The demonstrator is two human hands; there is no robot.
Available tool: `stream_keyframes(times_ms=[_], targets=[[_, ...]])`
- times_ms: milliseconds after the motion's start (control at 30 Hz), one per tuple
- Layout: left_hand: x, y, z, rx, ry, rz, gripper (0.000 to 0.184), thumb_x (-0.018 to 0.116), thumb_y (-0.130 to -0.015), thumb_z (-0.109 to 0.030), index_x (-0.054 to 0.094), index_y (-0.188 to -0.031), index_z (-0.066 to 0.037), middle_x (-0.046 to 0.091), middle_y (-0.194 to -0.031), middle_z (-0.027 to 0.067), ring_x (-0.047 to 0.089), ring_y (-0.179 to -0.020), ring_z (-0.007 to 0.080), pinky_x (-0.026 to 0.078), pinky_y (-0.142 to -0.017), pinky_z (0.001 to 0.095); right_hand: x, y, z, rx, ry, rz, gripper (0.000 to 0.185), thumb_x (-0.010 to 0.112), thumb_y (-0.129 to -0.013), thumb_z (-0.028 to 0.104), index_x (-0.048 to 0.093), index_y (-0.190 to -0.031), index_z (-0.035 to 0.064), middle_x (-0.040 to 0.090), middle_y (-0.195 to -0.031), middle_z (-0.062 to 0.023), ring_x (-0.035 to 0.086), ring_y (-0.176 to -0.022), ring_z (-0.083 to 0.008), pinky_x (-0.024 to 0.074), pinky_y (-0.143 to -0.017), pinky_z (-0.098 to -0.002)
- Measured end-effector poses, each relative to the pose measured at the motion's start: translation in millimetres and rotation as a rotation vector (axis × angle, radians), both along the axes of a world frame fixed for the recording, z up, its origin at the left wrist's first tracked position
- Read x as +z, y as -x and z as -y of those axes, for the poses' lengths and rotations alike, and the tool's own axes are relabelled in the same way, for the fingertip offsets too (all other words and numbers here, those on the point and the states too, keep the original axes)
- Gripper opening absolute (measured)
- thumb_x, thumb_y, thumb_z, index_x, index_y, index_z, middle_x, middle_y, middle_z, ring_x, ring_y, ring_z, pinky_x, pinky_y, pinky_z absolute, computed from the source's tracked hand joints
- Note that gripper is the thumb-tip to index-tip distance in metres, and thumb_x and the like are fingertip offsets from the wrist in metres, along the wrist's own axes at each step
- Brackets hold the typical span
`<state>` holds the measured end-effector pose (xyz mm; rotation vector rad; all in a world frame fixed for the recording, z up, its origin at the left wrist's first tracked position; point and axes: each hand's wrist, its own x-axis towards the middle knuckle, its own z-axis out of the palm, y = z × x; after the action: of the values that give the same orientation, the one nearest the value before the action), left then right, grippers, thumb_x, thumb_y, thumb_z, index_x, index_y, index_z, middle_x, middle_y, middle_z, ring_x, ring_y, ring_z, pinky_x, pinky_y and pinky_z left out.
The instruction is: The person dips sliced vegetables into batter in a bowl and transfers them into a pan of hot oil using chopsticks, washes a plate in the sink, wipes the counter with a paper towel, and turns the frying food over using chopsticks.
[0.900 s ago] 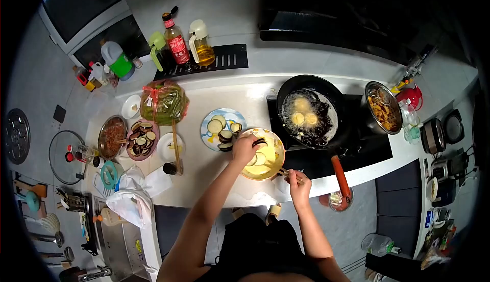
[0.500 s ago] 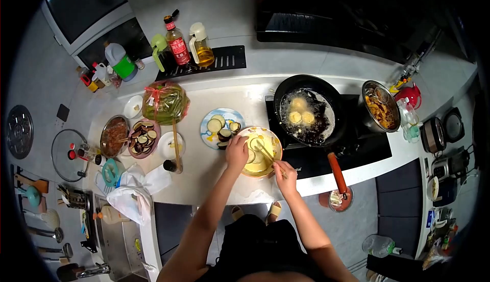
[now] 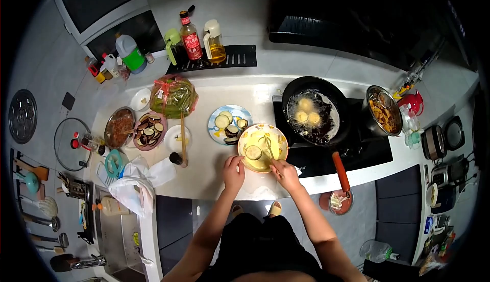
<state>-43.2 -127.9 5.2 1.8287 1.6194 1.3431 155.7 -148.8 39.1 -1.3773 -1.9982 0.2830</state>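
A patterned bowl (image 3: 282,154) of yellow batter stands at the counter's front, with a pale eggplant slice (image 3: 253,152) in the batter. My left hand (image 3: 234,174) is closed at the bowl's near left rim, fingers pinched on the edge. At the near right rim, my right hand (image 3: 286,175) grips light-coloured chopsticks (image 3: 270,151), whose tips are down in the batter. Behind the bowl, a blue-and-white plate (image 3: 214,134) carries several eggplant slices stuffed or stacked in pieces. In the black pan (image 3: 293,91), 3 battered rounds (image 3: 305,109) sit in bubbling oil.
The pan's red-brown handle (image 3: 341,172) sticks out over the front edge. A steel pot (image 3: 377,91) of fried food stands right of the pan. Leftward are a pink plate (image 3: 162,138) of eggplant, a bowl of minced filling (image 3: 120,125) and a bagged green vegetable (image 3: 176,96).
My left hand has drawn back from over the bowl's left side to its near rim. The chopsticks have turned more upright, and the eggplant slice lies further left. The whole view has shifted slightly.
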Motion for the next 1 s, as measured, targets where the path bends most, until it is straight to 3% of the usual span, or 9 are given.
stream_keyframes(times_ms=[300, 400, 500, 600, 733, 867, 1000], targets=[[2, 6, 3, -0.012, -0.001, 0.062, 0.020, 0.053, -0.074, 0.003, 0.060, -0.089, -0.006, 0.057, -0.089, 0.0108, 0.056, -0.082, 0.0291, 0.046, -0.072, 0.0351, -1, -7, 1, 0.104, -0.040, 0.114, 0.018, 0.061, -0.078, 0.012, 0.062, -0.095, 0.0046, 0.050, -0.067, -0.0090, 0.055, -0.057, -0.0269, 0.0460, -0.051, -0.0357], [4, 6, 3, -0.014, -0.002, 0.057, 0.020, 0.053, -0.074, 0.004, 0.060, -0.089, -0.005, 0.057, -0.090, 0.0114, 0.056, -0.083, 0.0295, 0.046, -0.072, 0.0352, -14, -4, -5, 0.024, -0.049, 0.157, 0.014, 0.059, -0.079, 0.011, 0.063, -0.090, 0.0042, 0.056, -0.073, -0.0095, 0.057, -0.061, -0.0268, 0.0472, -0.052, -0.0336], [3, 7, 4, -0.017, -0.007, 0.066, 0.020, 0.052, -0.074, 0.005, 0.060, -0.089, -0.005, 0.057, -0.090, 0.0117, 0.056, -0.083, 0.0296, 0.046, -0.072, 0.0352, -20, 2, -14, -0.135, -0.290, -0.166, 0.014, 0.057, -0.084, 0.013, 0.064, -0.083, 0.0008, 0.062, -0.074, -0.0088, 0.059, -0.056, -0.0210, 0.0471, -0.051, -0.0298], [6, 8, 5, -0.016, -0.019, 0.070, 0.020, 0.052, -0.074, 0.005, 0.060, -0.090, -0.005, 0.057, -0.090, 0.0119, 0.056, -0.082, 0.0297, 0.046, -0.071, 0.0351, -11, 9, -12, -0.559, 0.176, -0.662, 0.028, 0.052, -0.089, 0.019, 0.062, -0.074, -0.0027, 0.065, -0.075, -0.0094, 0.060, -0.054, -0.0166, 0.0483, -0.053, -0.0286], [4, 7, 5, -0.026, -0.016, 0.079, 0.020, 0.052, -0.074, 0.005, 0.060, -0.090, -0.004, 0.056, -0.091, 0.0121, 0.056, -0.082, 0.0298, 0.046, -0.070, 0.0351, -36, 0, -24, -0.769, 0.353, -1.424, 0.034, 0.049, -0.092, 0.025, 0.061, -0.080, -0.0045, 0.063, -0.067, -0.0092, 0.058, -0.051, -0.0119, 0.0475, -0.050, -0.0210], [5, 6, 5, -0.027, -0.035, 0.083, 0.020, 0.052, -0.074, 0.005, 0.060, -0.090, -0.004, 0.056, -0.091, 0.0119, 0.056, -0.082, 0.0294, 0.046, -0.068, 0.0348, -18, -1, -6, -0.690, 0.215, -1.334, 0.033, 0.049, -0.092, 0.026, 0.061, -0.087, -0.0047, 0.064, -0.069, -0.0090, 0.058, -0.056, -0.0106, 0.0478, -0.054, -0.0192], [1, 6, 5, -0.029, -0.018, 0.089, 0.019, 0.052, -0.075, 0.005, 0.060, -0.090, -0.004, 0.056, -0.092, 0.0116, 0.057, -0.082, 0.0285, 0.047, -0.066, 0.0338, -24, -3, 14, -0.620, 0.137, -0.901, 0.033, 0.051, -0.091, 0.023, 0.061, -0.092, -0.0083, 0.064, -0.076, -0.0097, 0.060, -0.062, -0.0122, 0.0478, -0.059, -0.0212]])
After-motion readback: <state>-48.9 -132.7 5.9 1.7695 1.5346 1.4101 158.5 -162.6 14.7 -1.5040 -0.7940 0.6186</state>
